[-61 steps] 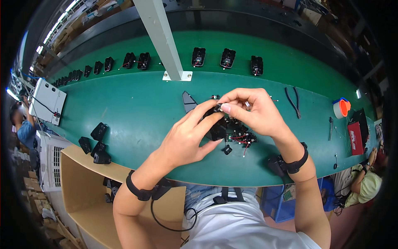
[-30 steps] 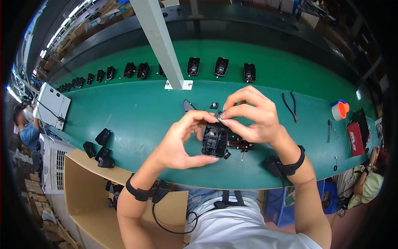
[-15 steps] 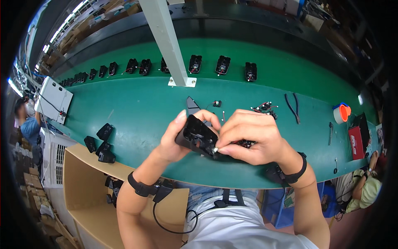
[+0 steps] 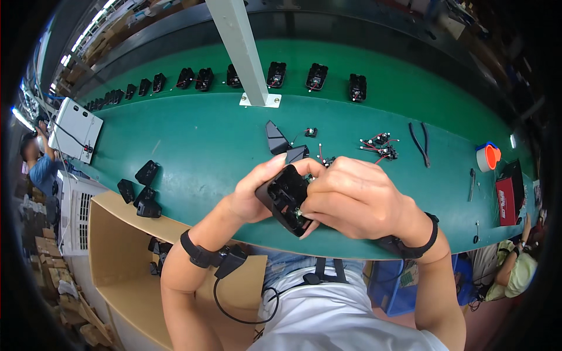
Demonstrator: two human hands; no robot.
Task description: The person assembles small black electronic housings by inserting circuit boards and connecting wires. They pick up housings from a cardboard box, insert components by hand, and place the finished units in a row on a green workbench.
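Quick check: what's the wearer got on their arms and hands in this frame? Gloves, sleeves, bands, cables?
Both hands bare, no gloves: left hand, right hand. Forearms uncovered, no sleeves showing. Left wrist carries a black strap with a small black module and a thin black cable looping down toward the white shirt. Right wrist has a black band.

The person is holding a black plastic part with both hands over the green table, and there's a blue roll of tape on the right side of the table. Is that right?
Not quite. The roll of tape on the right side is orange and white, not blue, as the head view shows. The rest holds: the left hand and right hand both hold the black plastic part over the green table.
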